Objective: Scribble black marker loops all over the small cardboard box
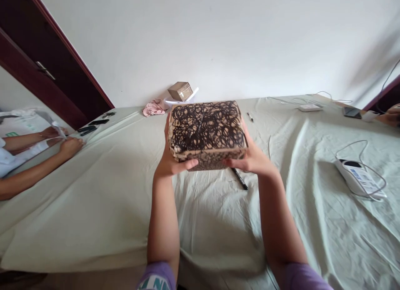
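I hold a cardboard box (206, 131), its top and front covered in black scribbles, above a table draped in pale green cloth (103, 206). My left hand (170, 158) grips the box's left side, thumb across the lower front edge. At the right side my right hand (251, 156) grips it in the same way. A black pen (240, 178) lies on the cloth just below the box, near my right hand.
Another person's arms (37, 156) rest on the table's left edge beside dark items (92, 126). At the back stand a small cardboard box (180, 91), a white dish and a pink cloth (153, 108). A second pen (250, 116) lies behind. White devices with cables (359, 177) sit right.
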`<state>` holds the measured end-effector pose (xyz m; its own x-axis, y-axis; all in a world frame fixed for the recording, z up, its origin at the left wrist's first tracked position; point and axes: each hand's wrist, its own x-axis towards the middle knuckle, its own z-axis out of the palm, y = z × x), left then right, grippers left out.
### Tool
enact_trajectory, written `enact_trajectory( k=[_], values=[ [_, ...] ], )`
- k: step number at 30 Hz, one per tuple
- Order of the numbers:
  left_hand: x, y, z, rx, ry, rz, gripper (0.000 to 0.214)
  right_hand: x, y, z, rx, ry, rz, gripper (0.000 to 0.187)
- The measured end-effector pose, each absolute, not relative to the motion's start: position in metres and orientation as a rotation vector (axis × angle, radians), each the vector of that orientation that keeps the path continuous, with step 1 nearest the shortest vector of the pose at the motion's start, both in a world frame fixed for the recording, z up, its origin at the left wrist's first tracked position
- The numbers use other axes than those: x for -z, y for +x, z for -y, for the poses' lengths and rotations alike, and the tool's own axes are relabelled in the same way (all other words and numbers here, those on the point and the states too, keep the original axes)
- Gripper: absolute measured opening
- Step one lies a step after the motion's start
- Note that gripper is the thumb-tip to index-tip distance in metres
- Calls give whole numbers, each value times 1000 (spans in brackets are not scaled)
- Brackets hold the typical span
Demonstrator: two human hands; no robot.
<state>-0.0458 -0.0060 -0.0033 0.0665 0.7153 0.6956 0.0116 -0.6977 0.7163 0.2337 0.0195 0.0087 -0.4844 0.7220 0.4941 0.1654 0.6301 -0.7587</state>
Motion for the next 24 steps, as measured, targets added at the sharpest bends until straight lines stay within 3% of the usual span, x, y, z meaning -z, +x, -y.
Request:
enact_trajectory(
  k=[4, 7, 10, 12, 19, 24],
  values=[
    [33, -54, -29, -1818, 1701, -760, 132, 13, 238, -45, -751, -1257, 2096, 121],
    [59, -60, -52, -1822, 1563, -930, 135, 37, 235, -69, -809, -2032, 2222, 69],
    [74, -63, -62, -1798, 1456, -1081, 138, 57, 226, -84, -940, -2279, 2264, 34],
    [77, -64, -63, -1790, 1439, -1099, 135, 67, 218, -87, -921, -2293, 2270, 31],
    [73, -60, -62, -1831, 1454, -1016, 130, 89, 202, -91, -738, -2252, 2263, 49],
    [81, -61, -69, -1824, 1345, -1095, 130, 101, 199, -99, -716, -2148, 2203, 43]
  ],
)
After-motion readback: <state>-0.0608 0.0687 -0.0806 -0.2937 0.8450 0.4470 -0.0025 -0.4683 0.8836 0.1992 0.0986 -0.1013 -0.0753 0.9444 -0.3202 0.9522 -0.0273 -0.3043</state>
